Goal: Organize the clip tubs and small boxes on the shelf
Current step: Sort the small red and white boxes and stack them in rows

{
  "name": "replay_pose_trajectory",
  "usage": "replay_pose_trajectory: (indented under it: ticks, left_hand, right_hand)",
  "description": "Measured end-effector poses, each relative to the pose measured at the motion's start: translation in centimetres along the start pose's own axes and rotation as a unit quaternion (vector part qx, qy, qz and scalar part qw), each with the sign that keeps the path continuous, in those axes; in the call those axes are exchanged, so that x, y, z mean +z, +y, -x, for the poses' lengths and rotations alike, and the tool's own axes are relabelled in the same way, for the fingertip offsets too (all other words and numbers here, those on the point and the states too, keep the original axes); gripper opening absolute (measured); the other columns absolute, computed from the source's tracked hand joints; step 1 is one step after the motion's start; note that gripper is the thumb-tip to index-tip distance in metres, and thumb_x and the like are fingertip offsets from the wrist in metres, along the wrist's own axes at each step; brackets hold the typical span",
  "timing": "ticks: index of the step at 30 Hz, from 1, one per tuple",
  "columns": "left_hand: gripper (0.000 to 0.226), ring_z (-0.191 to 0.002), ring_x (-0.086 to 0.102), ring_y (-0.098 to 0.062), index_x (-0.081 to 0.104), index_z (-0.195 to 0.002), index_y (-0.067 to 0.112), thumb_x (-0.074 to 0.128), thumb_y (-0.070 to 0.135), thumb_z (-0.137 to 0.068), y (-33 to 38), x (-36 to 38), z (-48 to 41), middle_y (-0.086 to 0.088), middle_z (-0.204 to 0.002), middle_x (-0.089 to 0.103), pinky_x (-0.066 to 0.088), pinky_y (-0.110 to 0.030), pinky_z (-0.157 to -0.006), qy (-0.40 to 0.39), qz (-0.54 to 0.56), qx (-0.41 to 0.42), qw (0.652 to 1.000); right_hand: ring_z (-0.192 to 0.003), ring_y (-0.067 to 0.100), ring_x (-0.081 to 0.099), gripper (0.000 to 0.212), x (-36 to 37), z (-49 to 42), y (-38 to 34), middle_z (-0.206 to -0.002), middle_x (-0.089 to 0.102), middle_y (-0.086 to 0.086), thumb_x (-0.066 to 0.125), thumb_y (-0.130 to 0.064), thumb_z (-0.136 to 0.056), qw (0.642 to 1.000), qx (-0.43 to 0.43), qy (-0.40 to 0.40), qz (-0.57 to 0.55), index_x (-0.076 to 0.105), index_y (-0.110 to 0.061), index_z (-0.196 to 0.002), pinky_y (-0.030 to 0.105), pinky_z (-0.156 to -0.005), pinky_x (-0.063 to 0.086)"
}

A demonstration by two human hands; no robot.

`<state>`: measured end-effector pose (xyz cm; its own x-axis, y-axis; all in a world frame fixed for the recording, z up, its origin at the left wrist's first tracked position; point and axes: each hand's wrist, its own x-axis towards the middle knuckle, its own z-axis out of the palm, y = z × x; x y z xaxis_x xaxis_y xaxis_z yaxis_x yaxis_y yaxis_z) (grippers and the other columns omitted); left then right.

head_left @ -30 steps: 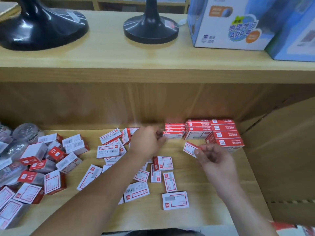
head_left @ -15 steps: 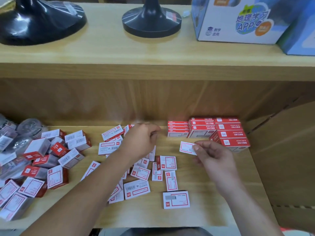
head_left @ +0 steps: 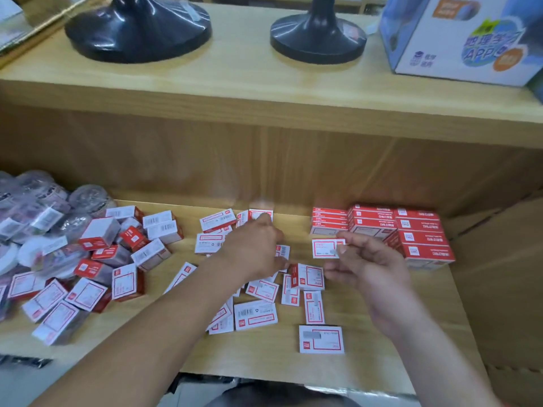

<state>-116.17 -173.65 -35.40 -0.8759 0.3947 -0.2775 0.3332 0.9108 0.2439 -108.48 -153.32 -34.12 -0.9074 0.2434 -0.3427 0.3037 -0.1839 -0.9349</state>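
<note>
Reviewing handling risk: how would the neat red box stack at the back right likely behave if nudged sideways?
The red box stack looks several layers high with unbound boxes, so upper layers would probably slide or topple rather than move together. The flat-sided boxes shouldn't roll. The right hand pinches one small box easily, suggesting they're light.

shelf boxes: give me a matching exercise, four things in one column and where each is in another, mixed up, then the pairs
Things
1. stacked red boxes
2. clip tubs
3. black stand bases
4. small box

Places
A. pinched in the right hand
B. on the upper shelf
C. far left of the lower shelf
D. back right of the lower shelf

Pairs: 1-D, 2-C, 3-B, 4-A
</note>
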Motion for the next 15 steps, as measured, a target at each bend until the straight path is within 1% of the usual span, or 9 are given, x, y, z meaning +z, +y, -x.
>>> replay_pose_trajectory:
  ticks: [2,4,6,7,8,9,11,13,15]
  left_hand:
    - [0.041,-0.100,0.059,-0.023,0.067,-0.109,0.025,0.076,0.053,-0.081,0.1,0.0,0.2,0.000,-0.112,0.051,0.054,-0.039,-0.082,0.012,0.030,0.003,0.999]
    - [0.030,-0.087,0.060,-0.018,0.064,-0.099,0.027,0.081,0.042,-0.080,-0.2,0.0,0.7,0.009,-0.096,0.057,0.051,-0.033,-0.071,0.042,0.109,0.012,0.993]
    - [0.021,-0.068,0.057,-0.009,0.061,-0.087,0.026,0.081,0.026,-0.083,-0.5,-0.1,1.3,0.015,-0.070,0.059,0.042,-0.024,-0.057,0.073,0.217,0.013,0.973]
    - [0.019,-0.059,0.053,-0.006,0.061,-0.085,0.026,0.079,0.020,-0.085,-0.7,-0.1,1.7,0.017,-0.065,0.060,0.037,-0.020,-0.053,0.083,0.267,0.012,0.960]
    - [0.018,-0.055,0.052,-0.007,0.062,-0.085,0.026,0.077,0.016,-0.087,-0.8,-0.3,2.1,0.018,-0.067,0.062,0.036,-0.021,-0.052,0.088,0.317,0.013,0.944]
    - [0.018,-0.055,0.053,-0.012,0.065,-0.088,0.027,0.074,0.011,-0.089,-0.9,-0.3,2.4,0.016,-0.076,0.067,0.038,-0.026,-0.052,0.087,0.368,0.013,0.926]
    - [0.024,-0.060,0.057,-0.023,0.069,-0.091,0.026,0.071,0.002,-0.090,-0.7,-0.3,3.3,0.000,-0.090,0.073,0.039,-0.033,-0.053,0.084,0.468,0.009,0.880]
    - [0.028,-0.077,0.071,-0.026,0.073,-0.088,0.022,0.075,-0.006,-0.084,-0.2,0.2,4.0,-0.009,-0.095,0.074,0.053,-0.041,-0.062,0.096,0.544,-0.014,0.833]
    - [0.027,-0.091,0.074,-0.023,0.076,-0.085,0.017,0.085,-0.006,-0.074,0.5,0.9,4.7,-0.005,-0.099,0.073,0.058,-0.028,-0.076,0.107,0.585,-0.034,0.803]
  right_hand:
    - [-0.075,0.030,0.072,0.022,-0.3,0.2,-0.2,-0.106,0.068,0.031,0.067,-0.001,-0.091,1.000,0.000,0.007,0.003,0.070,-0.007,-0.112,0.038,-0.070,0.063]
    - [-0.076,0.029,0.072,0.022,-0.4,0.5,-0.4,-0.104,0.071,0.028,0.068,0.000,-0.090,1.000,0.002,0.015,-0.002,0.070,-0.006,-0.111,0.037,-0.073,0.063]
    - [-0.078,0.030,0.072,0.020,-0.5,0.7,-0.5,-0.104,0.071,0.028,0.068,0.001,-0.090,1.000,0.001,0.018,-0.009,0.070,-0.003,-0.109,0.038,-0.076,0.062]
    - [-0.078,0.031,0.072,0.019,-0.5,0.8,-0.6,-0.103,0.071,0.028,0.068,0.002,-0.090,1.000,0.000,0.018,-0.009,0.070,-0.003,-0.108,0.040,-0.077,0.062]
    - [-0.079,0.032,0.072,0.019,-0.6,0.8,-0.6,-0.103,0.071,0.029,0.069,0.002,-0.089,1.000,-0.001,0.017,-0.008,0.070,-0.003,-0.107,0.042,-0.079,0.062]
    - [-0.079,0.032,0.073,0.019,-0.6,0.9,-0.6,-0.103,0.071,0.029,0.069,0.002,-0.089,1.000,-0.003,0.017,-0.007,0.070,-0.003,-0.107,0.043,-0.080,0.062]
    - [-0.079,0.032,0.073,0.019,-0.5,0.9,-0.8,-0.104,0.069,0.032,0.070,0.003,-0.088,1.000,-0.005,0.022,-0.007,0.069,-0.002,-0.106,0.044,-0.080,0.061]
    - [-0.080,0.031,0.073,0.019,-0.2,0.7,-0.9,-0.106,0.066,0.035,0.070,0.005,-0.088,1.000,-0.005,0.025,-0.007,0.069,-0.002,-0.105,0.042,-0.080,0.062]
    - [-0.081,0.031,0.074,0.019,0.3,0.5,-0.9,-0.107,0.065,0.035,0.069,0.006,-0.087,1.000,-0.005,0.020,0.004,0.069,-0.002,-0.105,0.041,-0.080,0.062]
